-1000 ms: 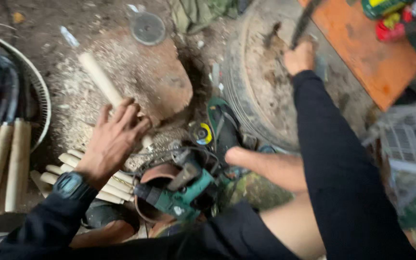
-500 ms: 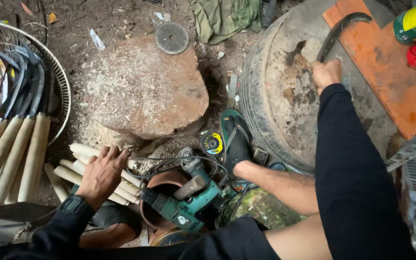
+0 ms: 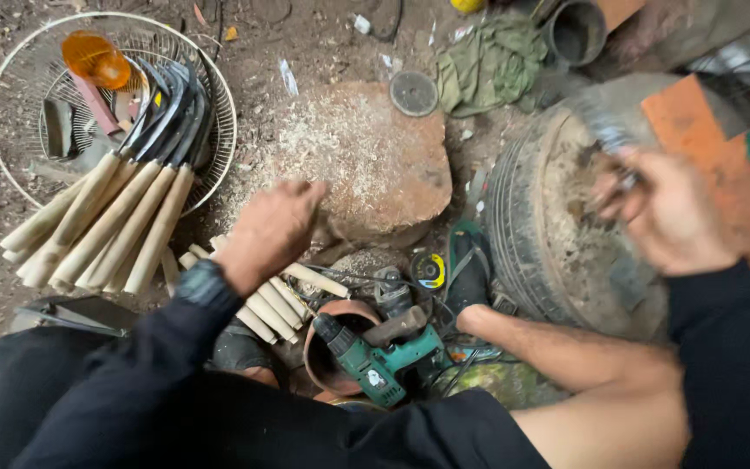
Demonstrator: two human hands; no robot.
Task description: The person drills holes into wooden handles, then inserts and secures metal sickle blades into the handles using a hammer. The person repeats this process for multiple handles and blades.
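The left hand [image 3: 275,227] hovers over a pile of short pale wooden handles [image 3: 284,295] on the ground, just below a flat stone [image 3: 375,165] dusted with sawdust. Its fingers curl loosely downward; whether they hold a handle cannot be told. The right hand [image 3: 674,213] is blurred above an old tyre [image 3: 514,226] filled with wood chips, its grip closed on a dark curved blade [image 3: 605,139], the shape of which is smeared. A wire fan guard [image 3: 10,69] at upper left carries sickles [image 3: 123,208] with pale handles. A green power drill [image 3: 375,360] lies across a clay pot [image 3: 323,334] near the person's knee. An orange board [image 3: 696,130] lies beside the tyre.
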